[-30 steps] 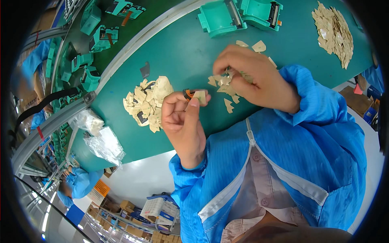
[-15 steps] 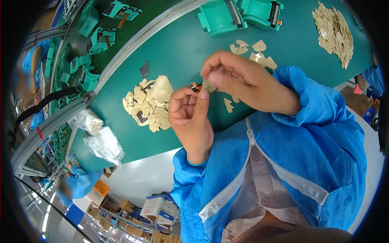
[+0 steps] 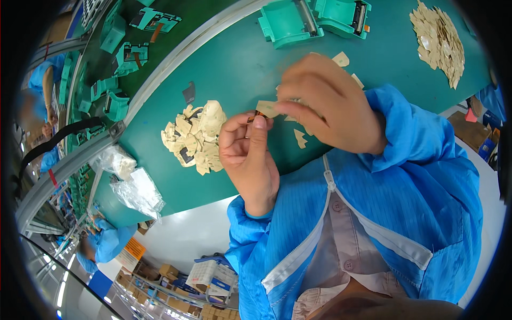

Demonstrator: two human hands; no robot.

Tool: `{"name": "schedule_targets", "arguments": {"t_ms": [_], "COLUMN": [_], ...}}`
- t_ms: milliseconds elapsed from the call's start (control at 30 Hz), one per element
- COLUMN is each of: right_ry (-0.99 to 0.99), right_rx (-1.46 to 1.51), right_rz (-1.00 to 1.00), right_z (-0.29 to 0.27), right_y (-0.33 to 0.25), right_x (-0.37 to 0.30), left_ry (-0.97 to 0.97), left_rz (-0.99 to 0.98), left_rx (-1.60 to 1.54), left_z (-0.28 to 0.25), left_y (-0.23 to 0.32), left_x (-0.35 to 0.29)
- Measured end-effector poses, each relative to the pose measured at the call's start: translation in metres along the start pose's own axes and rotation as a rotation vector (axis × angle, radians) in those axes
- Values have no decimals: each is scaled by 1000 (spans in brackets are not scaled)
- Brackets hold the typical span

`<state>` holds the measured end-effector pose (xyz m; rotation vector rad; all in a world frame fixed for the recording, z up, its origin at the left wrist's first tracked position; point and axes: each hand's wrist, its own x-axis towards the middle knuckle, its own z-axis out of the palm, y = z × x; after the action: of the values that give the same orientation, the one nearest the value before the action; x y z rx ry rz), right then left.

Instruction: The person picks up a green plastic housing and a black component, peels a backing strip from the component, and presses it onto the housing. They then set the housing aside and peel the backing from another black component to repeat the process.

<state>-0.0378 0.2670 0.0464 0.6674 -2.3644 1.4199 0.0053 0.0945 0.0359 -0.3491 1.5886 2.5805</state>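
- The left hand rises with bent fingers; its grip closes, thumb against fingers, on a small dark-and-orange part.
- The right hand bends over from the right, blurred; its thumb tip is at a beige piece, but I cannot tell if this grip is closed.
- This thin, flat piece is just above the left thumb.
- On the smooth green worktop, angular beige pieces form a loose heap.

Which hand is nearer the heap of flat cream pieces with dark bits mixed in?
The left hand: it is just right of the heap of cream pieces. The right hand is farther right, beyond the left.
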Motion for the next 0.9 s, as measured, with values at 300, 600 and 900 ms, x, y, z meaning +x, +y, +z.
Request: {"name": "schedule_targets", "arguments": {"t_ms": [300, 600, 900], "right_ry": [-17, -74, -44], "right_rx": [49, 131, 184], "right_rz": [80, 204, 334], "right_z": [19, 16, 4], "right_y": [2, 1, 18], "right_x": [-14, -13, -5], "left_ry": [68, 150, -13], "left_rz": [52, 214, 287], "left_rx": [-8, 334, 441], "left_z": [7, 15, -5], "left_y": [-6, -7, 3], "left_x": [-1, -3, -7]}}
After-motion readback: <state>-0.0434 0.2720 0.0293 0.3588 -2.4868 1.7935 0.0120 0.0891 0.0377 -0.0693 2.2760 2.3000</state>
